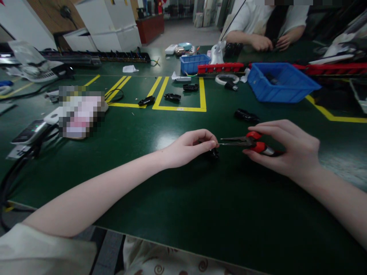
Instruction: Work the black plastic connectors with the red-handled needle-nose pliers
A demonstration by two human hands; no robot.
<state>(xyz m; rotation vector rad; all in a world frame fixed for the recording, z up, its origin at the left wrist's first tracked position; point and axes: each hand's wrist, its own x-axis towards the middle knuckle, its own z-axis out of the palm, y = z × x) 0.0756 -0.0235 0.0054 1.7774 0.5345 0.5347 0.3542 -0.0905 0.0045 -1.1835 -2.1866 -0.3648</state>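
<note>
My right hand [289, 149] grips red-handled needle-nose pliers [254, 141], their thin jaws parted and pointing left. One jaw tip comes close to the fingertips of my left hand [195, 146]; whether they touch I cannot tell. The left thumb and forefinger are pinched together, and what lies between them is too small to make out. Just below those fingertips is a small black part [213, 153], mostly hidden by the hand. Beyond the pliers a black plastic piece [246, 115] lies on the green table [177, 206].
Several black pieces [172, 97] lie in and near yellow-taped squares. At the back right stands a large blue bin [282, 84], with a roll of tape [227, 79] beside it and a smaller blue bin [195, 63] farther left. Across the table sits another person [266, 30].
</note>
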